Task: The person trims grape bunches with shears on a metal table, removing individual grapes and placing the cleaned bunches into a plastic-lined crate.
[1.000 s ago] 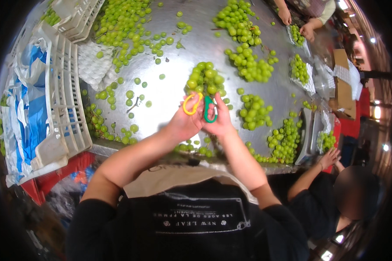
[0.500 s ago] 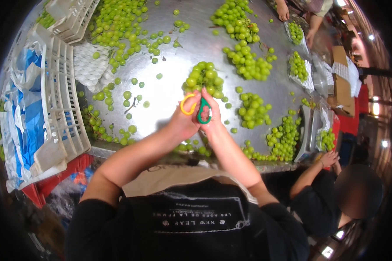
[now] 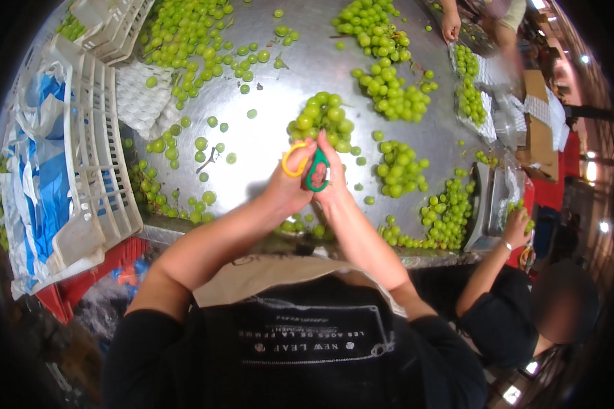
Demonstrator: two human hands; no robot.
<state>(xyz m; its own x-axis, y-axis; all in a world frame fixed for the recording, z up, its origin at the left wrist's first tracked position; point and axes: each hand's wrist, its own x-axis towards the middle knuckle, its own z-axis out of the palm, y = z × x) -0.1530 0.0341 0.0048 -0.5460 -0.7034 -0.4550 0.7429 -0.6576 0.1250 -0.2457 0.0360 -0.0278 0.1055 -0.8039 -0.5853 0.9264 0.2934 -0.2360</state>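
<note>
A bunch of green grapes [image 3: 324,117] sits just beyond my two hands, which are close together over the middle of the metal table. My left hand [image 3: 288,185] is closed on a pair of scissors. Their yellow handle loop [image 3: 294,161] lies around its thumb, and the green loop [image 3: 310,178] lies between the hands; the blades are hidden. Pressed near the bunch's base, my right hand [image 3: 333,178] has its fingers closed on the grapes' stem end, mostly out of sight.
Loose grapes [image 3: 184,51] cover the far left of the metal table [image 3: 273,75]. More bunches [image 3: 394,92] lie to the right. A white crate [image 3: 95,157] stands at left beside foam netting [image 3: 142,102]. Co-workers' hands [image 3: 450,26] [image 3: 517,228] are at the right, near packed grapes [image 3: 468,85].
My hands and the bunch have barely shifted. At right, a co-worker's hand has lifted to hold grapes. Another co-worker's arm has moved at the far right, and packed grapes there have shifted.
</note>
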